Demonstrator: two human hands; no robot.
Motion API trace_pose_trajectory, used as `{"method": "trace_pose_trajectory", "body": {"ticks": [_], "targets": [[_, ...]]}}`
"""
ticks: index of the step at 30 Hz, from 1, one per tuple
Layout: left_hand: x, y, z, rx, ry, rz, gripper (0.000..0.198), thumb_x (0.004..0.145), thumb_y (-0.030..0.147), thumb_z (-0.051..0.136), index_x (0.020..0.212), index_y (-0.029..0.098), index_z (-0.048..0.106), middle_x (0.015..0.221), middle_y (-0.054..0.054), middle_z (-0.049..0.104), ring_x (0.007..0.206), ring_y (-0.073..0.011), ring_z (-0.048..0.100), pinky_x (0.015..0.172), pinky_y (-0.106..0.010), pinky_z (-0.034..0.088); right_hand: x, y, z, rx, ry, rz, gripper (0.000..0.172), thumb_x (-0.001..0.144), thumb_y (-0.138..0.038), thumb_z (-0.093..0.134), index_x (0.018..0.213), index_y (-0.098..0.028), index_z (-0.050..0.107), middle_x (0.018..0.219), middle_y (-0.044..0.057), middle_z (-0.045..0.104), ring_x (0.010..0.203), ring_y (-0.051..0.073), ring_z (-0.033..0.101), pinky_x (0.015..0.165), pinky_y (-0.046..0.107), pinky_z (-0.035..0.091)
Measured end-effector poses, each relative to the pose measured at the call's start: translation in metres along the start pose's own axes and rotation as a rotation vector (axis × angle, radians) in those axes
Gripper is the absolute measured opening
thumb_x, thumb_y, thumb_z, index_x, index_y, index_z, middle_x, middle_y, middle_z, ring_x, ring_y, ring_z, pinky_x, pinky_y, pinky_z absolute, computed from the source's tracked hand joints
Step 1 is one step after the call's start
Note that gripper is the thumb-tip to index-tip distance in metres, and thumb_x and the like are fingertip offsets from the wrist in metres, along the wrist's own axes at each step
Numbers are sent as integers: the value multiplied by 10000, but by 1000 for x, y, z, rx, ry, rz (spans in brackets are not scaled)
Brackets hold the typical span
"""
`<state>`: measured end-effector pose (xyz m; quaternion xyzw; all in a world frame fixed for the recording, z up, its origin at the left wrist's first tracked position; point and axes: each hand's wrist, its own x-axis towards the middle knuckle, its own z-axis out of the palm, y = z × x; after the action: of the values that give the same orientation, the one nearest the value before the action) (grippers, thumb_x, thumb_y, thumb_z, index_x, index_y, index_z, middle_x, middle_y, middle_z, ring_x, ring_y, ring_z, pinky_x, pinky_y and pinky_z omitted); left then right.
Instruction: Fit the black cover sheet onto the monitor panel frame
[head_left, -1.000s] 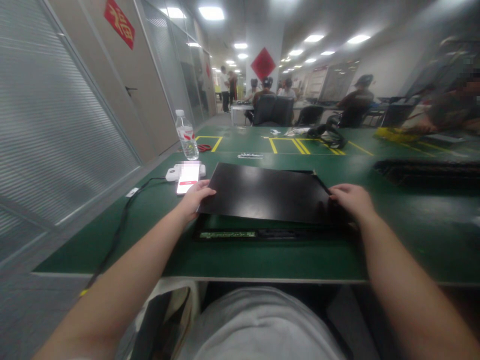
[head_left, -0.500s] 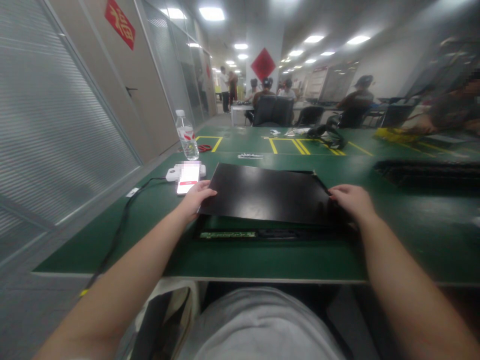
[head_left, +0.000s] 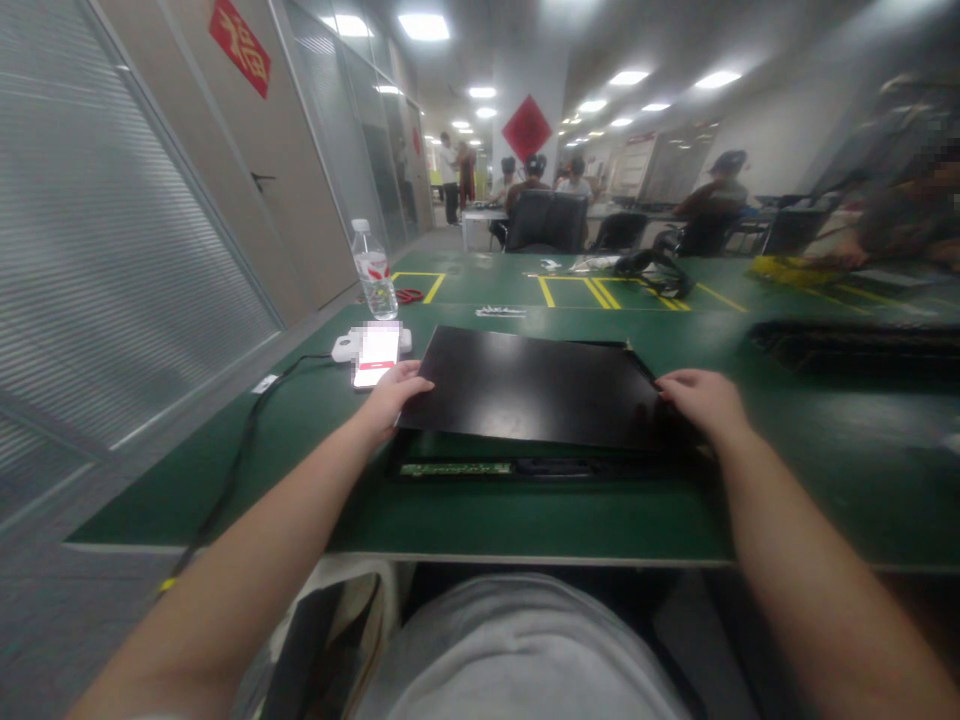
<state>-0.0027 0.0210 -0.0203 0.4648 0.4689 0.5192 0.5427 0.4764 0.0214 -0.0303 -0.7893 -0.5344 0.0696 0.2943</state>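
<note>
A glossy black flat panel lies tilted over a shallow black frame, its left side raised. Along the near side of the frame, a green circuit board strip shows below the panel's edge. My left hand grips the panel's left edge, thumb on top and fingers underneath. On the opposite side, my right hand is closed with thumb and index finger pinching the frame's right rail, close to the panel's right edge. The other right fingers are curled and partly hidden, as is most of the frame's inside.
Left of the panel are a lit phone, a white power strip with a black cable and a water bottle. Red scissors and black cables lie farther back. A long dark object rests right; another person sits beyond.
Both hands keep their places. The bright reflections on the panel have shifted and shrunk slightly, as its tilt changes a little.
</note>
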Motion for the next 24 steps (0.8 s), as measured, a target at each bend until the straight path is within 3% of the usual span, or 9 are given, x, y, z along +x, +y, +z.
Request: {"method": "trace_pose_trajectory", "body": {"ticks": [5,9,17,24], "targets": [[0,-3,3,14,61,24,533,546,246,813,1048,149,660,855,-52,768,800,-263,729,756,-387,548,-1,-1,1,-35,22,-17,289,789,-401,645,931,-234,833,809,87,772,829,280,721,754,353,538],[-2,0,3,42,44,13,530,562,262,840,1044,145,653,879,-66,772,814,-258,732,770,-378,544,-1,-2,1,-20,27,-15,275,786,-386,646,915,-228,832,793,86,770,817,275,719,749,352,535],[-6,5,6,87,77,-6,563,552,283,833,1060,131,643,777,-53,764,668,-221,706,685,-347,535,-5,-8,-3,-1,10,24,258,783,-368,642,898,-234,831,821,75,780,854,284,720,758,359,527],[-7,5,7,99,85,-15,558,545,287,826,1052,137,646,764,-54,764,661,-224,710,670,-344,536,-5,-9,-4,26,10,32,245,780,-368,650,884,-233,826,830,75,785,862,283,719,755,359,519]]}}
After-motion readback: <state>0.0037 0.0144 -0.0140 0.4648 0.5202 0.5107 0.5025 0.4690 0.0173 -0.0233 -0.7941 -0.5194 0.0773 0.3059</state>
